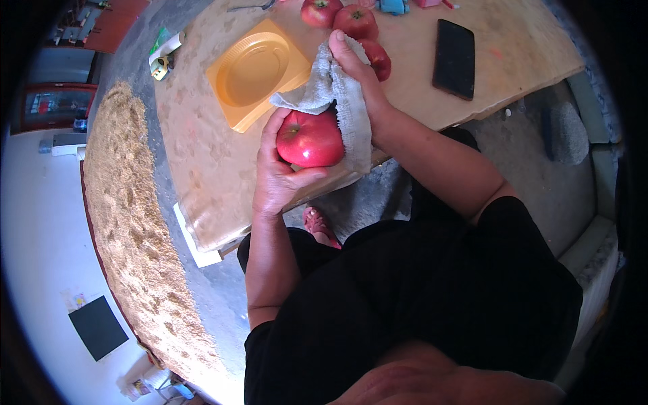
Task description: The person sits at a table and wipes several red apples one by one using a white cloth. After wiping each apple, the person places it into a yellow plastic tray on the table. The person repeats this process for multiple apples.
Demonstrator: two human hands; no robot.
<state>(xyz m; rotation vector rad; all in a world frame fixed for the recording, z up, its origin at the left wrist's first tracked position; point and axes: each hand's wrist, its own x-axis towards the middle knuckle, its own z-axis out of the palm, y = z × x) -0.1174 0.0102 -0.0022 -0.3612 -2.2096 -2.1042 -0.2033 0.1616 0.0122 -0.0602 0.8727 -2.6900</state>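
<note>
A shiny red apple point(310, 139) rests in my left hand point(276, 172), its stem end turned to the left. The thumb curls under its near side and the fingers wrap its left side. My right hand point(357, 71) grips a whitish terry cloth point(354, 116), thumb pointing away from me. One part of the cloth hangs along the apple's right side; another drapes over its far side. Several more red apples point(356, 22) lie on the table beyond my right hand, one partly hidden by it. Left of the cloth sits a yellow plastic tray point(299, 62) with an oval hollow.
The table point(197, 152) has a brown covering. A black smartphone point(454, 59) lies on its right part, and a small blue object point(392, 6) is at the far edge. A long heap of grain point(134, 217) covers the floor to the left. Below the table shows a sandalled foot point(319, 223).
</note>
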